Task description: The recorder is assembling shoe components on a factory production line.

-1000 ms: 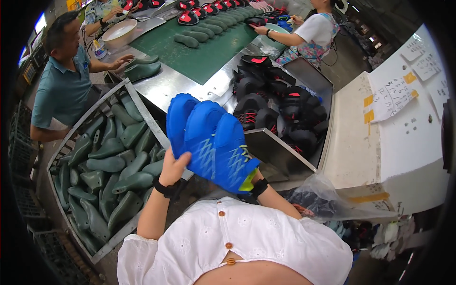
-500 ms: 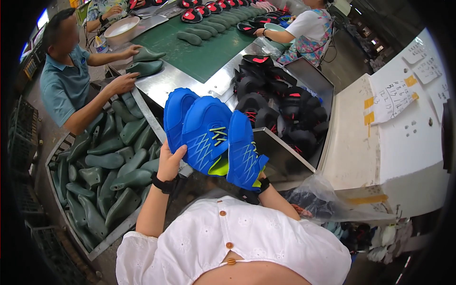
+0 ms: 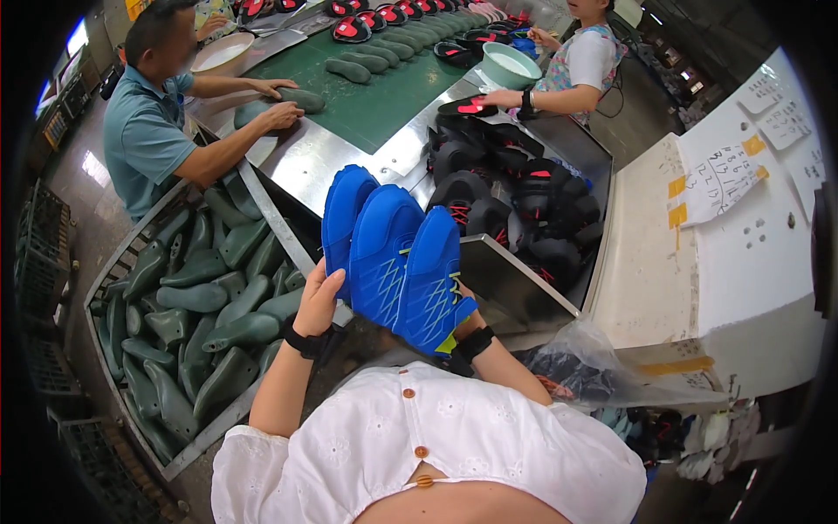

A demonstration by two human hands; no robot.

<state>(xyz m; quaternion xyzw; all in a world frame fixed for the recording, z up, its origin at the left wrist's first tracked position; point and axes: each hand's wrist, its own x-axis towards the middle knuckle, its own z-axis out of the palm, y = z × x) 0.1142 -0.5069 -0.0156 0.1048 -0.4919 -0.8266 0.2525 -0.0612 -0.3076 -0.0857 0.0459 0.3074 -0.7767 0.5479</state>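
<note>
- Left hand (image 3: pixel 319 297) was raised in front of the chest, palm and fingers pressed flat against the left side of a bunch of three blue shoe uppers (image 3: pixel 393 258); a black band sat at its wrist.
- Right hand (image 3: pixel 461 307) was mostly hidden behind the bunch; only a little of it and a black wristband showed at the lower right, gripping the uppers from that side.
- The blue uppers stood upright side by side, toes up, held clear of any surface between the two hands, the rightmost one nearest the right hand, with a yellow-green patch at its lower edge.
- Behind the uppers: a metal bin (image 3: pixel 524 301) heaped with black shoe uppers with red detail (image 3: pixel 524 205).
- To the left: a low tray (image 3: pixel 113 262) full of dark green shoe lasts (image 3: pixel 201 297).
- Further off, a green-topped worktop (image 3: pixel 393 96) carried more lasts; a person in a teal shirt (image 3: pixel 144 140) worked at its left side and another person in a white top (image 3: pixel 585 61) at its right.
</note>
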